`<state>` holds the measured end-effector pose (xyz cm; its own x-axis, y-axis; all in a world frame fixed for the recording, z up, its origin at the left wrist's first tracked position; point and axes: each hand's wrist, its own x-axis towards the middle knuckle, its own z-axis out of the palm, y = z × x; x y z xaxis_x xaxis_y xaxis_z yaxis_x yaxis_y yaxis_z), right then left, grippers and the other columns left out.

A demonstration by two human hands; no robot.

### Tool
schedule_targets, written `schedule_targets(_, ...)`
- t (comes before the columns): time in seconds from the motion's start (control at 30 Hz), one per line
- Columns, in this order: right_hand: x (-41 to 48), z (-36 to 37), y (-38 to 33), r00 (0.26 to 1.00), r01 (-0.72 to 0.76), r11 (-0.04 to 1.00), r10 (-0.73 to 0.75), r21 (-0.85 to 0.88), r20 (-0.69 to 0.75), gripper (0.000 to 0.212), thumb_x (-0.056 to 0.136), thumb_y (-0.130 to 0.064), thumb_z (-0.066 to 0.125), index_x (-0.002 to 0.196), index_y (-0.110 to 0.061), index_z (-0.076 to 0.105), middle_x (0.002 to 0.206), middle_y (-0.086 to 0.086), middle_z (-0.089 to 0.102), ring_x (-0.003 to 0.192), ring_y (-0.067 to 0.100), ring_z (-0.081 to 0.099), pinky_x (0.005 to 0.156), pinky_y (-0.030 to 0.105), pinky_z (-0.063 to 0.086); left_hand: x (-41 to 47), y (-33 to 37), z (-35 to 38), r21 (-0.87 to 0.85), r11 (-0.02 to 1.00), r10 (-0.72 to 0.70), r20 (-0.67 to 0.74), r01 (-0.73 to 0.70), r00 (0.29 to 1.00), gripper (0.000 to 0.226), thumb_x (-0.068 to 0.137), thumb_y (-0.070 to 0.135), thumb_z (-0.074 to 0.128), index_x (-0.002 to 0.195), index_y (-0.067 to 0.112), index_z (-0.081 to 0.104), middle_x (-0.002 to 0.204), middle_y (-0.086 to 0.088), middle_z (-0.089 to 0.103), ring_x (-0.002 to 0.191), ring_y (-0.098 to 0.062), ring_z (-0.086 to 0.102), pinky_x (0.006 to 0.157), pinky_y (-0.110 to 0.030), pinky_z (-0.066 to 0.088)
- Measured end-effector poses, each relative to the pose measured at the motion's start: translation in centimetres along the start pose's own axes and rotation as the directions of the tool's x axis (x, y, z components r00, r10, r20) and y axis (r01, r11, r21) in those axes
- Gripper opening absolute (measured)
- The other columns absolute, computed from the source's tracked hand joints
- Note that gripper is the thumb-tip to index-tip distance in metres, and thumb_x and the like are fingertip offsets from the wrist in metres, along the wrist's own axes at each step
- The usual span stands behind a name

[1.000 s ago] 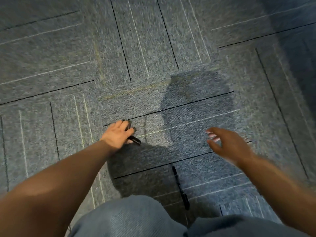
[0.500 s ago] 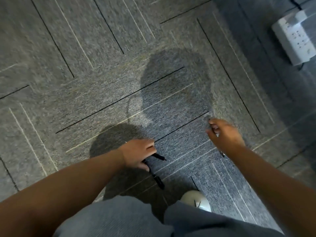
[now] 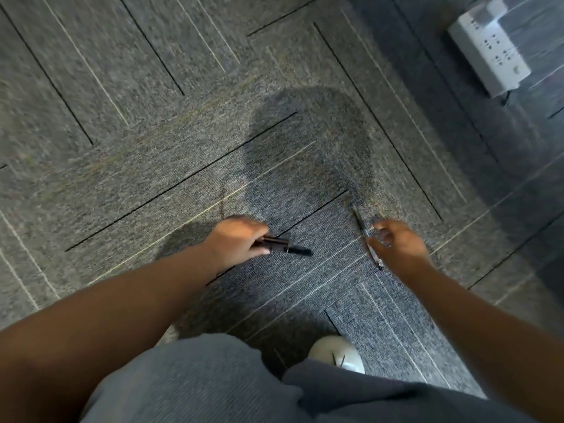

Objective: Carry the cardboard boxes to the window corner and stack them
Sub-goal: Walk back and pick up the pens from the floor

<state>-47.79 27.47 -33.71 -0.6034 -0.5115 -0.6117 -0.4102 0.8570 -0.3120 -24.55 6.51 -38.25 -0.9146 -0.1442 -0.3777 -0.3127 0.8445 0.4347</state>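
No cardboard box is in view. I look down at grey carpet tiles. My left hand (image 3: 235, 239) grips a thick black marker (image 3: 285, 246) whose tip points right, just above the carpet. My right hand (image 3: 399, 244) pinches a thin pen (image 3: 364, 232) that runs from upper left to lower right under my fingers. Both hands are low over the floor, about a forearm's width apart.
A white power strip (image 3: 488, 47) lies on the carpet at the upper right. My white shoe (image 3: 337, 352) and grey trouser legs (image 3: 189, 383) fill the bottom of the view. My shadow falls on the carpet (image 3: 122, 117) between and beyond the hands.
The view swung so the power strip came in at the upper right. My right hand closed on a thin pen. The left hand kept its black marker and moved toward the middle.
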Motion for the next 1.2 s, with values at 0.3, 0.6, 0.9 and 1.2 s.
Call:
schedule_targets(0.3,3.7,1.2,-1.5,0.998,-0.056,0.993,0.058,-0.104,0.019,0.037,0.084,-0.034,0.065,0.114,-0.019,0.050,0.098,0.001,0.060,0.081,0.015,0.057,0.054,0.018,0.039,2.0,-1.4,-2.8,-0.080,0.988,-0.134,-0.005,0.133,0.991,0.032,0.097,0.031,0.043,0.125,0.018,0.050,0.095,-0.001,0.061,0.069,-0.009,0.050,0.055,-0.018,0.038)
schedule_targets(0.6,0.6,0.1,-8.0,0.994,0.086,0.995,-0.083,-0.042,0.077,0.009,0.094,-0.022,0.049,0.096,-0.015,0.044,0.072,0.003,0.051,0.059,0.017,0.053,0.057,0.030,0.048,-2.7,-0.8,-7.7,-0.448,0.778,-0.451,0.092,0.441,0.888,0.031,0.097,0.017,0.043,0.125,0.013,0.033,0.070,0.002,0.051,0.052,-0.007,0.048,0.041,-0.019,0.036)
schedule_targets(0.9,-15.4,-10.7,-23.6,0.947,0.275,0.961,-0.278,0.043,0.161,0.025,0.094,-0.038,0.050,0.083,-0.015,0.051,0.071,0.001,0.051,0.067,0.019,0.051,0.063,0.031,0.045,-16.1,6.6,-24.4,-0.579,0.664,-0.582,-0.002,0.473,0.813,0.027,0.098,0.031,0.042,0.117,0.014,0.046,0.080,-0.007,0.061,0.072,-0.022,0.062,0.071,-0.034,0.049)
schedule_targets(1.2,-31.5,-30.8,-35.4,0.955,0.284,0.942,-0.294,0.177,0.035,0.039,0.096,-0.035,0.045,0.062,-0.017,0.038,0.059,-0.003,0.041,0.062,0.020,0.042,0.054,0.031,0.028,-26.5,17.1,-48.6,-0.618,0.662,-0.617,-0.129,0.424,0.776,0.017,0.097,0.030,0.041,0.092,0.013,0.039,0.069,-0.001,0.046,0.065,-0.022,0.044,0.059,-0.034,0.036)
